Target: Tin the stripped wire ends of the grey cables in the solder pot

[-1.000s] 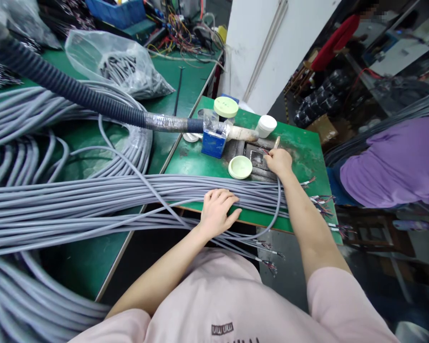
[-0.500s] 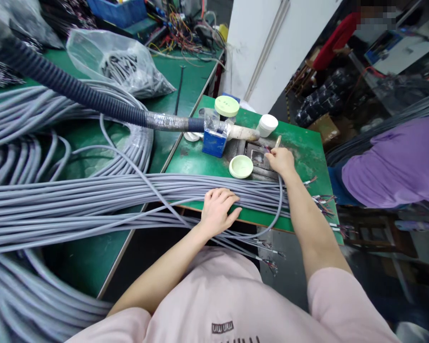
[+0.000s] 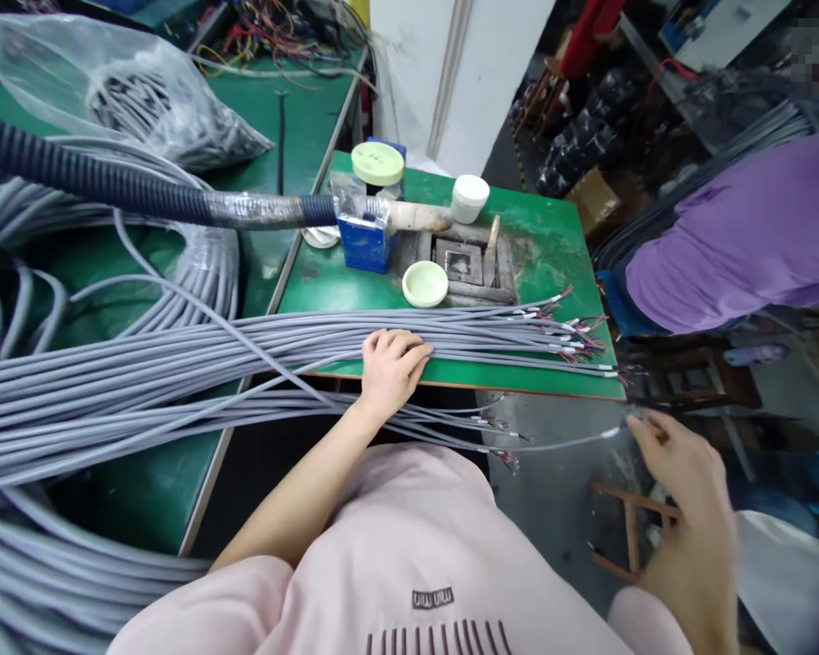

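Observation:
My left hand lies over a bundle of grey cables, its fingers curled on them near the bench's front edge. Off to the right, past that edge, my right hand is blurred and closed on the end of a single grey cable. This cable stretches back leftward below the bundle. Stripped ends with coloured wires fan out at the bundle's right side. Several shorter cable ends hang in front of the bench.
Behind the bundle, a square metal pot sits in a grimy frame with a stick leaning there. Around it are a pale green dish, a white tub, a blue block and a ribbed hose. A person in purple is at right.
My right hand has moved from the metal pot to the right and toward me, drawing the cable's end out past the bench. My left hand stays on the bundle. The view has shifted somewhat.

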The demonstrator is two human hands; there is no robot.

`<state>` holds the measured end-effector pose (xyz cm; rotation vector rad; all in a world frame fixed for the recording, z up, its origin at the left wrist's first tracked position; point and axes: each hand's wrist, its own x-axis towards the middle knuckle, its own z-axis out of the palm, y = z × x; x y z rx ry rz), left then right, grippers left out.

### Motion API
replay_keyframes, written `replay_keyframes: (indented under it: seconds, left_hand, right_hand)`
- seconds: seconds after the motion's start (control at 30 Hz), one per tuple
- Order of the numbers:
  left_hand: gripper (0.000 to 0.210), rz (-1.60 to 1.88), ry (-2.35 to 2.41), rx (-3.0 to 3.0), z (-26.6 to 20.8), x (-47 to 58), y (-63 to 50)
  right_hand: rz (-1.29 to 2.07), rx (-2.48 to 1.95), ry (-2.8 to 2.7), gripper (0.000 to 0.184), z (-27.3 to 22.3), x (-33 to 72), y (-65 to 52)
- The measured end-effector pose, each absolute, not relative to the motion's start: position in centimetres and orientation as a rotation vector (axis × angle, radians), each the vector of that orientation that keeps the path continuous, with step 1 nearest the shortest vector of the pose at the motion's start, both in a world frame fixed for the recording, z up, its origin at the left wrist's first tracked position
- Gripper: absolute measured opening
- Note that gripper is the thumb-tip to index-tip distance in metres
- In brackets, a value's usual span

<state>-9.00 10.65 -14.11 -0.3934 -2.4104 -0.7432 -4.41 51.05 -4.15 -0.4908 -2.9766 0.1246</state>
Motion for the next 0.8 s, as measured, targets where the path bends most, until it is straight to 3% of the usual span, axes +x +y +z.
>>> replay_keyframes:
  seconds: [0.07, 0.13, 0.23, 0.37, 0.5, 0.8]
  left_hand:
    - [0.013, -0.717, -2.422, -0.464, -14.1, -9.0, 11.2]
    - [0.014, -0.693, -2.444, -0.501, -14.0, -9.0, 12.1]
    - [0.014, -0.666, -2.496, -0.469, -13.7, -9.1, 14.0]
    - [0.012, -0.612, -2.535, -0.494, -12.6, -9.1, 14.9]
    - [0.019, -0.613, -2.603, -0.305, -10.7, -8.0, 12.2]
    - [0.009, -0.472, -2.894, -0.183, -10.1, -8.8, 8.1]
  right_hand:
    - [0.286, -0.671, -2.95, 0.024, -5.2, -2.3, 51.6]
    - [0.8, -0.611, -2.984, 0.032, -6.4, -1.7, 49.5]
    - [1.491, -0.084, -3.161, 0.037, -8.5, -2.6, 43.1]
    - [2.085, 0.378, -3.196, 0.034, -11.1, -4.4, 35.3]
    - [2.343, 0.463, -3.061, 0.03, -11.8, -5.5, 32.7]
    - [3.138, 0.322, -2.488, 0.035, -12.8, -6.0, 29.5]
